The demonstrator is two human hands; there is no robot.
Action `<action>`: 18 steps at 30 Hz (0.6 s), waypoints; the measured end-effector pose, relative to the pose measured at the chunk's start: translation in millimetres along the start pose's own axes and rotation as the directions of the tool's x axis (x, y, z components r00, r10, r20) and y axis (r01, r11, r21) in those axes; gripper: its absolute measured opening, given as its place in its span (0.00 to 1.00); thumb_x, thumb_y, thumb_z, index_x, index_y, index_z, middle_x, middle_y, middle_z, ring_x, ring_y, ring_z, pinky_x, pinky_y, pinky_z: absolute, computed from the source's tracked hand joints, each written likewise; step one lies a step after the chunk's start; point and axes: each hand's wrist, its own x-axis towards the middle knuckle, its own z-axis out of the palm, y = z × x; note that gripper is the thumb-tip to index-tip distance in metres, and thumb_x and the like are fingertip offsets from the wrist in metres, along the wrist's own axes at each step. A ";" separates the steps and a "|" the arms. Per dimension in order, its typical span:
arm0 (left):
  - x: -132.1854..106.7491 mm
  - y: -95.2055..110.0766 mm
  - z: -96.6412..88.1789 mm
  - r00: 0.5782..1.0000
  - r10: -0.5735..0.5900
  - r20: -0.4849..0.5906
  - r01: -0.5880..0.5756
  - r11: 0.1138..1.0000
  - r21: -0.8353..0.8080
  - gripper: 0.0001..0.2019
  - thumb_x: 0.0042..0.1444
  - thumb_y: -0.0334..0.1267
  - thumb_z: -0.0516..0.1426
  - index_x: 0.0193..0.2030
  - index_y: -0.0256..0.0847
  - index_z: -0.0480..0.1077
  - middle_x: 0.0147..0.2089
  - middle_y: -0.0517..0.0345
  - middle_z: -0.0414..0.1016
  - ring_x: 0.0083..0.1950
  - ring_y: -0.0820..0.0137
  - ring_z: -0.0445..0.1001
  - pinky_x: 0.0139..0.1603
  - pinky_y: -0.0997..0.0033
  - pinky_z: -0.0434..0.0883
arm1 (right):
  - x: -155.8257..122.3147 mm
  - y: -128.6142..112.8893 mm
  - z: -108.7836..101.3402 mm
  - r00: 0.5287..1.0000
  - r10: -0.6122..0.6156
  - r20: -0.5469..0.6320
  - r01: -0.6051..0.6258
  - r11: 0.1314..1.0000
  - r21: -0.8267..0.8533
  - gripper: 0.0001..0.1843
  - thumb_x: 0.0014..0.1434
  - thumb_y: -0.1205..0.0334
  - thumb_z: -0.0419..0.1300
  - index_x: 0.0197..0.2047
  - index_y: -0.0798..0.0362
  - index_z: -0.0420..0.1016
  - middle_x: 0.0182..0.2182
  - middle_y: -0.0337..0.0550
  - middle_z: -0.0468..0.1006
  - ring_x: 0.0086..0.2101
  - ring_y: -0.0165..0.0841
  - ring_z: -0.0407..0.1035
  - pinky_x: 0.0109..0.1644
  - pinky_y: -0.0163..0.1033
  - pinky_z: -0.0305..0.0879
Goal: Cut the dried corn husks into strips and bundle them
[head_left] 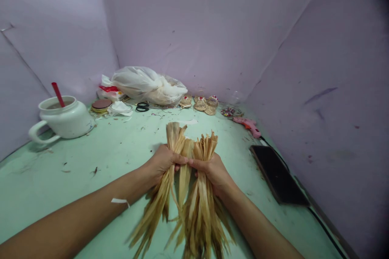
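Observation:
Both my hands hold bundles of dried tan husk strips over a pale green table [45, 178]. My left hand [162, 162] is closed round one bundle [174, 139] whose upper ends fan toward the wall. My right hand [212, 170] is closed round a second bundle [206, 145] right beside it. The fingertips of the two hands almost meet in the middle. The long loose ends [194, 218] of both bundles hang toward me, slightly blurred. A thin white strip [120, 201] lies across my left forearm.
A white pot [65, 119] with a red stick stands at the left. Along the back wall lie a lidded tin [101, 105], black scissors [142, 107], a plastic bag [148, 85], small woven pieces [205, 104] and a pink glue gun [249, 126]. A dark phone [278, 174] lies at right.

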 end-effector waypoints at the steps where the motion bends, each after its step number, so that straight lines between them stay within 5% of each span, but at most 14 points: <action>1: -0.6 0.4 1.2 1.000 -0.003 -0.014 0.002 1.000 -0.001 0.05 0.28 0.26 0.61 0.14 0.31 0.66 0.10 0.63 0.61 0.12 0.81 0.57 0.13 0.81 0.55 | 0.1 0.6 -0.3 1.000 -0.007 -0.005 0.007 1.000 -0.020 0.14 0.38 0.65 0.66 0.32 0.58 0.75 0.26 0.45 0.78 0.24 0.34 0.70 0.26 0.35 0.63; 10: -6.1 5.5 8.8 0.998 -0.027 -0.056 0.024 0.998 -0.051 0.06 0.30 0.22 0.56 0.12 0.33 0.64 0.08 0.64 0.60 0.10 0.81 0.55 0.11 0.81 0.53 | 0.9 2.1 2.8 0.997 -0.036 -0.065 0.032 0.998 -0.053 0.10 0.37 0.67 0.65 0.28 0.58 0.73 0.18 0.37 0.72 0.17 0.26 0.62 0.21 0.32 0.59; 18: -9.3 5.3 7.4 1.000 -0.027 0.004 0.027 0.997 -0.078 0.05 0.30 0.23 0.60 0.15 0.32 0.68 0.10 0.63 0.62 0.12 0.78 0.59 0.13 0.79 0.60 | -0.1 1.9 1.6 0.999 -0.017 -0.051 0.015 0.999 -0.046 0.15 0.37 0.64 0.67 0.32 0.59 0.75 0.23 0.43 0.76 0.21 0.29 0.66 0.23 0.33 0.61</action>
